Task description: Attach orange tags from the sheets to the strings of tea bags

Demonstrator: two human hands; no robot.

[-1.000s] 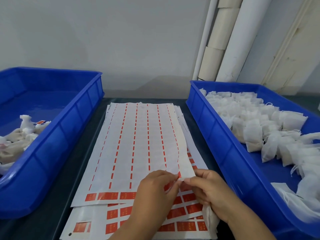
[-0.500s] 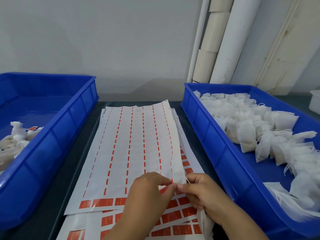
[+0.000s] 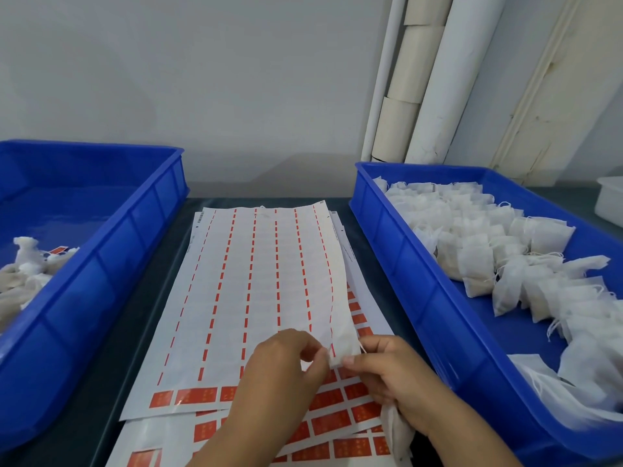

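A stack of tag sheets (image 3: 256, 298) lies on the dark table between two bins. The top sheet is mostly peeled, with a row of orange tags (image 3: 197, 396) along its near edge. My left hand (image 3: 283, 375) pinches that sheet's raised right corner (image 3: 344, 345), where a sliver of orange shows. My right hand (image 3: 394, 375) meets it fingertip to fingertip, holding a thin white string (image 3: 362, 347). A white tea bag (image 3: 397, 433) hangs under its palm. More orange tags (image 3: 337, 421) show on the lower sheets.
A blue bin (image 3: 414, 284) on the right holds several untagged tea bags (image 3: 478, 251). A blue bin (image 3: 111, 261) on the left holds several tagged bags (image 3: 30, 264). White rolls (image 3: 435, 96) lean against the wall. A white container (image 3: 610, 203) sits far right.
The sheet's right corner has lifted and curled higher between my fingertips. My hands have stayed pinched together; the view has shifted a little to the right.
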